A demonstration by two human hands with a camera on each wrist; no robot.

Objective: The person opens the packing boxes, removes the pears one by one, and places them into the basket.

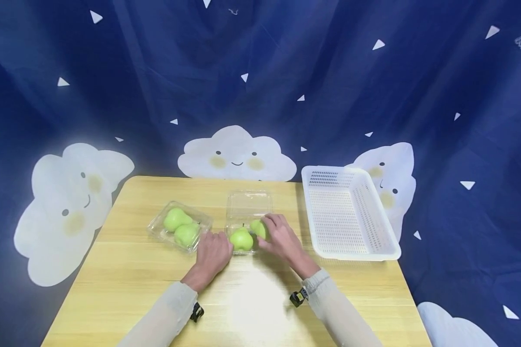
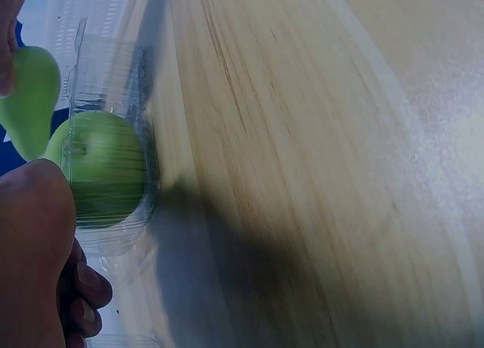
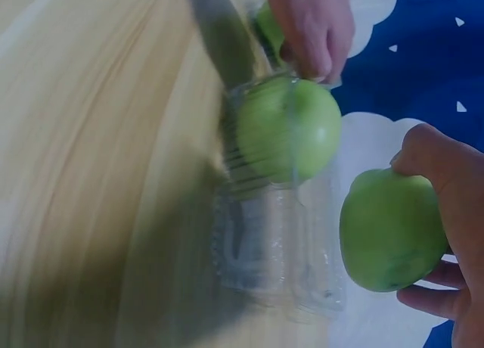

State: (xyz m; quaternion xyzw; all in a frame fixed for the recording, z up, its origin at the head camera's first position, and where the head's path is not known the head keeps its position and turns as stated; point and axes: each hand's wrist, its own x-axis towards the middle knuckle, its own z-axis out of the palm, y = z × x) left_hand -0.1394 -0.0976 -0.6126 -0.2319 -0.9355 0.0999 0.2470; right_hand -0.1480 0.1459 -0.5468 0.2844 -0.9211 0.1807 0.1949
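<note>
My right hand [image 1: 282, 237] grips a green pear [image 3: 392, 231], thumb on one side and fingers on the other. The pear is held above the right part of an open clear plastic clamshell container [image 1: 249, 202], whose lid leans back. In the container's left half lies another green pear [image 1: 241, 240]. At the container's left edge, my left hand [image 1: 214, 252] pinches the rim with thumb and curled fingers. Left of that hand, a second clear container [image 1: 156, 226] holds two green pears [image 1: 176, 220].
A white perforated plastic basket [image 1: 307, 212] stands at the right side of the wooden table [image 1: 226, 313]. Behind the table hangs a dark blue curtain [image 1: 269, 58] with clouds and small white triangles.
</note>
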